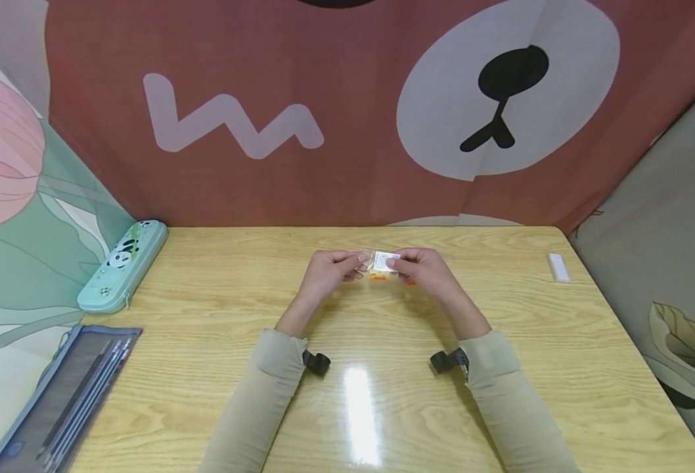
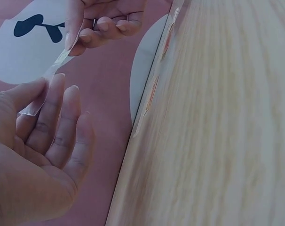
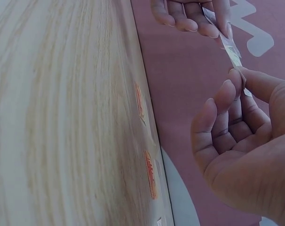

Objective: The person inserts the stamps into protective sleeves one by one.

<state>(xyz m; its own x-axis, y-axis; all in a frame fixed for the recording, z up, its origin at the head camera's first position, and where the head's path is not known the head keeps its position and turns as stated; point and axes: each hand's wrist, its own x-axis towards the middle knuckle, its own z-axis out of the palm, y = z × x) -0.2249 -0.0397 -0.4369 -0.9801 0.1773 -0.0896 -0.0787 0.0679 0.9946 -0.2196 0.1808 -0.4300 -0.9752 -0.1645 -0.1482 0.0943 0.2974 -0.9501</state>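
Note:
Between both hands, above the far part of the table, is a small thin clear plastic packet [image 1: 371, 260] with a white printed piece [image 1: 385, 261] in or on it. My left hand [image 1: 331, 270] pinches the clear end between thumb and forefinger. With thumb and forefinger, my right hand [image 1: 425, 268] pinches the white end. Seen edge-on in the right wrist view, the packet [image 3: 233, 54] is a thin strip. Beneath the hands, flat pieces with orange print [image 1: 379, 276] lie on the table [image 3: 62, 117]; their kind is unclear.
A mint panda-print pencil case [image 1: 124, 266] lies at the table's left edge. Nearer stands a blue-edged mesh pouch [image 1: 66, 401] containing several pencils. A small white block [image 1: 558, 267] lies at the far right. A printed cloth [image 1: 359, 164] hangs behind the table.

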